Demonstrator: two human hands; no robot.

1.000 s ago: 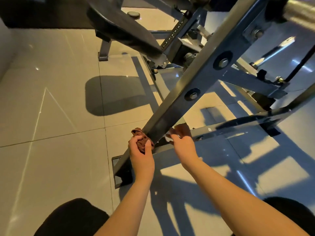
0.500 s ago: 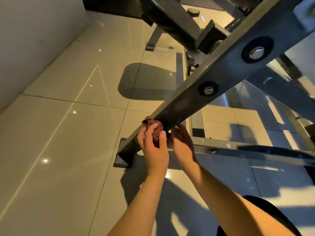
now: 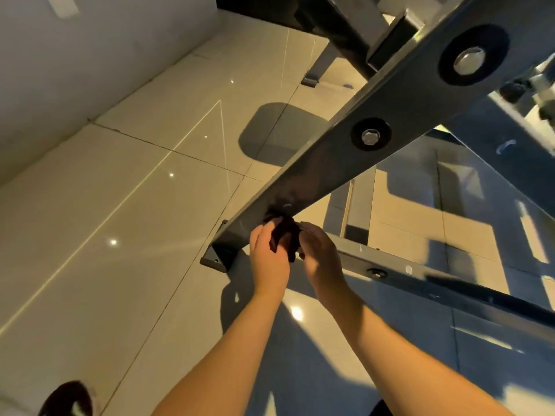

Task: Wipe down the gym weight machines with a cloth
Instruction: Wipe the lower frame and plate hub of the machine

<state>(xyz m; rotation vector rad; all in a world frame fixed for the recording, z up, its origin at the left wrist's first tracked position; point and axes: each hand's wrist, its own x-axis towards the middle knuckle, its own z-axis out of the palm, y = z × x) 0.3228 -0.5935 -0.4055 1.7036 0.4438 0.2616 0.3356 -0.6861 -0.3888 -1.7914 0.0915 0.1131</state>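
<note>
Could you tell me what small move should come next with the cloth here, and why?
Probably slide the cloth up the beam toward the bolt. The left hand and right hand hold it bunched against the beam's lower end, just above the foot plate, so the long stretch above seems the natural next pass.

cloth (image 3: 283, 235) looks dark brown, machine frame (image 3: 324, 163) is dark grey w/ silver bolts (image 3: 370, 136), floor tiles (image 3: 120, 205) glossy beige

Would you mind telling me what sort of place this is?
Probably a gym: a heavy bolted steel beam, seemingly part of a weight machine, slants over glossy floor tiles. The left hand and right hand hold a dark cloth against the beam.
</note>
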